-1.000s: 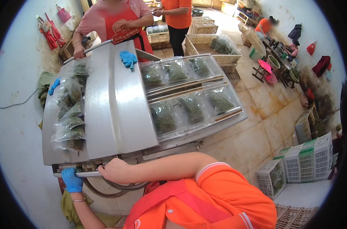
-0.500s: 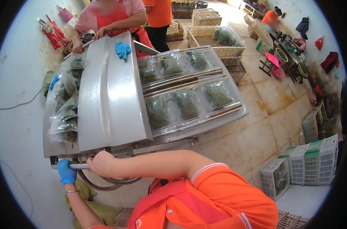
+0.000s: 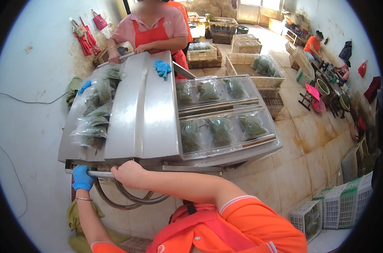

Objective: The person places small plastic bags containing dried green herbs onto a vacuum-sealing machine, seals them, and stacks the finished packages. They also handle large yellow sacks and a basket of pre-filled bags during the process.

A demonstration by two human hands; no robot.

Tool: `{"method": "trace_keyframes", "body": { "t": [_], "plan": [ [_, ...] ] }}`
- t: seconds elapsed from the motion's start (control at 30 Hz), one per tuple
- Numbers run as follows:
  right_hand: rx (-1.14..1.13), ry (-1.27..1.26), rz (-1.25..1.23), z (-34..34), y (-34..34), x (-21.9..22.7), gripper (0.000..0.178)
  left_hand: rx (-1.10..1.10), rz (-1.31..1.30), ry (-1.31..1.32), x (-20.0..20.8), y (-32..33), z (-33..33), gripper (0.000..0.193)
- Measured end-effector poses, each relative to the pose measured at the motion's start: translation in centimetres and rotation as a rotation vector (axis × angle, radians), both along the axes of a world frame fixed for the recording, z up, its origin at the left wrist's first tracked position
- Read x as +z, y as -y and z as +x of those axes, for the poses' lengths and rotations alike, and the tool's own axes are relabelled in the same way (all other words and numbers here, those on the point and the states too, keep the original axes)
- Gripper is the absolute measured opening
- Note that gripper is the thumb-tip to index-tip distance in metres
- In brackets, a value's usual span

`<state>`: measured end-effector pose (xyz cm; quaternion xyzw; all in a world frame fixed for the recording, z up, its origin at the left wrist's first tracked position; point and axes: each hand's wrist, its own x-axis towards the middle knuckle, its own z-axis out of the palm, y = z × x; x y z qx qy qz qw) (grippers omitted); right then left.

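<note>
My left hand (image 3: 82, 178), in a blue glove, is closed around the left end of a metal bar (image 3: 99, 173) along the near edge of a steel packing machine. My bare right hand (image 3: 129, 173) is wrapped round the same bar farther right. Above them stretches the machine's broad steel lid (image 3: 157, 122). To its right, clear bags of green herbs (image 3: 219, 130) lie in two rows on the machine's bed (image 3: 204, 157). More filled bags (image 3: 94, 122) are heaped on the steel surface left of the lid. A blue glove (image 3: 162, 68) rests on the lid's far end.
Across the machine a co-worker in a red apron (image 3: 151, 31) has both hands at its far edge. Ribbed hoses (image 3: 132, 198) hang below the bar. Plastic crates (image 3: 252, 69) stand beyond the machine, and white crates (image 3: 307, 219) at the lower right. Sacks (image 3: 84, 215) lie by my left arm.
The whole view has shifted, so the machine now sits lower and farther right in the picture. Both hands keep their hold on the bar. More of the co-worker opposite shows.
</note>
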<state>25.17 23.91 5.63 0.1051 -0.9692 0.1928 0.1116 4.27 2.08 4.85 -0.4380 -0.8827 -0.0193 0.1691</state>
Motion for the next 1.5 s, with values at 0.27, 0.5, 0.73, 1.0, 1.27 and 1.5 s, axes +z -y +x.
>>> {"method": "trace_keyframes", "body": {
  "t": [0.27,0.5,0.73,1.0,1.27,1.5],
  "plan": [
    [0.003,-0.009,0.010,3.7,-1.9,3.6,0.020,-0.056,0.060,-0.069,2.1,-1.5,2.8,0.018],
    [-0.009,0.178,0.050,13.6,-8.1,11.2,0.035,-0.168,0.105,-0.098,8.7,-6.9,13.0,0.018],
    [-0.303,0.545,0.041,25.3,-15.8,13.4,0.050,-0.542,-0.287,0.254,12.9,-17.7,21.3,0.019],
    [-0.757,0.465,0.015,37.7,-24.8,-2.6,0.053,-0.664,-0.538,0.680,-2.0,-29.6,31.9,0.020],
    [-0.720,0.540,-0.063,42.2,-27.4,-12.5,0.039,-0.591,-0.798,0.892,-8.8,-33.8,36.2,0.022],
    [-0.644,0.410,-0.065,42.9,-27.0,-12.9,0.030,-0.492,-0.742,1.036,-10.0,-33.1,36.9,0.020]
  ]
}}
